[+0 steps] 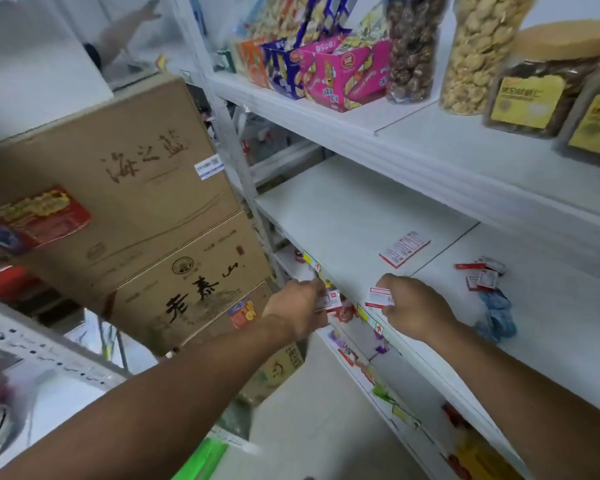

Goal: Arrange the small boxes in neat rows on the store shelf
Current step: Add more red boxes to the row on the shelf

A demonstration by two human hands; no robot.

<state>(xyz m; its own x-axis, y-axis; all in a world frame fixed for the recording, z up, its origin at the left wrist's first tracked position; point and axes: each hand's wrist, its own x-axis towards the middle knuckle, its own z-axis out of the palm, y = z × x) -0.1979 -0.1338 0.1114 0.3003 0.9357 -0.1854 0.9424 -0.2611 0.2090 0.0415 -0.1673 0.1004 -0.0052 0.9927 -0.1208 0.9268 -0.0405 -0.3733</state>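
- Left hand [300,310] gripping small boxes [329,301] at shelf [343,216] edge.
- Right hand [413,308] pinching one box [379,296].
- Loose pile [482,273] at 2 o'clock of it.

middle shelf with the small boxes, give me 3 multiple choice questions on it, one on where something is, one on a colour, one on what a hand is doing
1. Where does the flat white and red box lie?
A. on the middle shelf, apart from the pile of small boxes
B. on the top shelf beside the jars
C. on the cardboard cartons

2. What colour is the crumpled wrapper near the pile?
A. green
B. blue
C. yellow

3. What is the right hand doing?
A. resting open and flat
B. pinching a small white and red box over the shelf's front edge
C. gripping a jar

Answers: 1 A, it lies alone, left of the pile. 2 B, it is plainly blue. 3 B, the fingers close on the box.
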